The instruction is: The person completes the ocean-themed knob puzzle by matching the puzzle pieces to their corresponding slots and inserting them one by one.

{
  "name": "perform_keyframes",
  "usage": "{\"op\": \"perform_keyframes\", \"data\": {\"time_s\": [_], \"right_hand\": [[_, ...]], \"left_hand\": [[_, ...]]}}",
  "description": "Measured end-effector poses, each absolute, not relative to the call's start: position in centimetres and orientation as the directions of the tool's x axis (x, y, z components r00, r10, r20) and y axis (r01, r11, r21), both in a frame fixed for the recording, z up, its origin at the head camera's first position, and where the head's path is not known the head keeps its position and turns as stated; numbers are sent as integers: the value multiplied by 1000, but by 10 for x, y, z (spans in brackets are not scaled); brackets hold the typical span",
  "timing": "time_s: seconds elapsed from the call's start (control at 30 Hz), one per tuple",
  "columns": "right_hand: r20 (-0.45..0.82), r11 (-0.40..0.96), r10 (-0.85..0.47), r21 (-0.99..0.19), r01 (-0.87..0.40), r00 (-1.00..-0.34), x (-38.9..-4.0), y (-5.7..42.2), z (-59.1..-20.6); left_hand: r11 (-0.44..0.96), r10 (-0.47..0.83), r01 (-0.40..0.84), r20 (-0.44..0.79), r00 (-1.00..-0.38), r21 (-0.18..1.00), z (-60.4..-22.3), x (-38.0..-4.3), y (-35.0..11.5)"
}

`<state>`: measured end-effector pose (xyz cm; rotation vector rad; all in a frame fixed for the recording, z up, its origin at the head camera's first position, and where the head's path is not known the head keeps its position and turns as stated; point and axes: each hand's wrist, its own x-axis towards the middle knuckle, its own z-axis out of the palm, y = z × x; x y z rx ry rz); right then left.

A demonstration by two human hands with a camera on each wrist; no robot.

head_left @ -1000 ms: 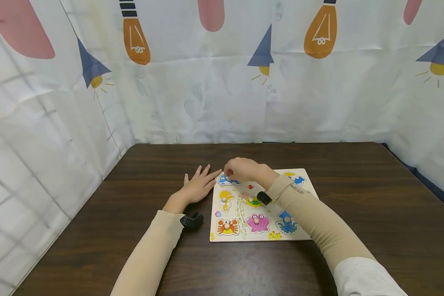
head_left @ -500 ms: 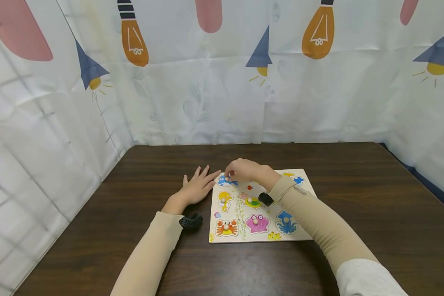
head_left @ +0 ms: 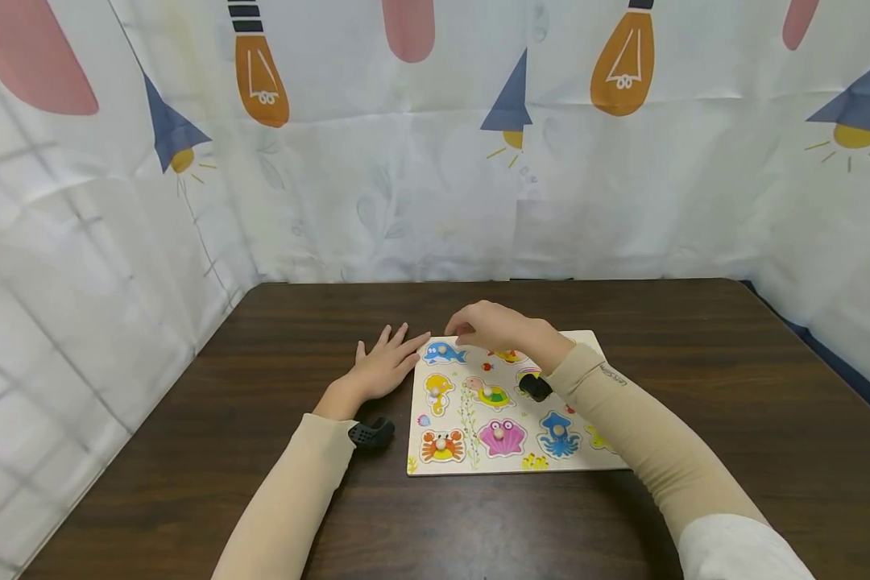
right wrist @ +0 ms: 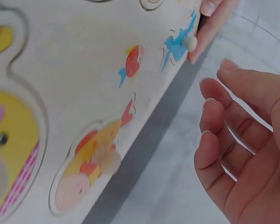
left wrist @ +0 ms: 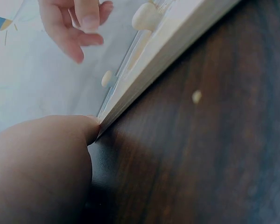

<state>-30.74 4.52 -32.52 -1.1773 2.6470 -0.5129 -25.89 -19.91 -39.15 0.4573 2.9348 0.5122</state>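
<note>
A wooden knob puzzle board with sea-animal pieces lies on the table. My left hand rests flat and spread at the board's far-left corner, fingertips at its edge. In the left wrist view, the left thumb touches that edge. My right hand hovers over the far edge with loosely bent fingers. The right wrist view shows nothing in the right hand. A blue dolphin-like piece sits in the far-left recess, its knob uncovered. The right arm covers part of the board's right side.
Seahorse, turtle, crab, pink shell and octopus pieces lie in the board. The dark wooden table extends around it. A printed white curtain stands behind the table.
My right hand has let go of the blue dolphin-like piece's knob, lifted, and drawn slightly right. The piece stays in its recess. The left hand keeps its place at the corner.
</note>
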Motion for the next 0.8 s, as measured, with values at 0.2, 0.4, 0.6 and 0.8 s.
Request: {"op": "perform_keyframes", "data": {"time_s": [0.2,0.4,0.6,0.8], "right_hand": [[35,597,-749,-396,-698,-661,-303,68,-322],[80,601,-717,-434,-671,-693,-291,97,-315],[140,636,-637,-461,-619,-758,-280,131,-312],[191,678,-567,-444,-586,-801,-276,166,-307]], "left_hand": [[891,326,279,-77,-942,358,-391,-260,-196],[875,334,284,-64,-940,391,-390,-263,-195],[858,341,284,-61,-938,427,-389,-264,-201],[843,329,259,-70,-942,471,-388,-261,-211]]}}
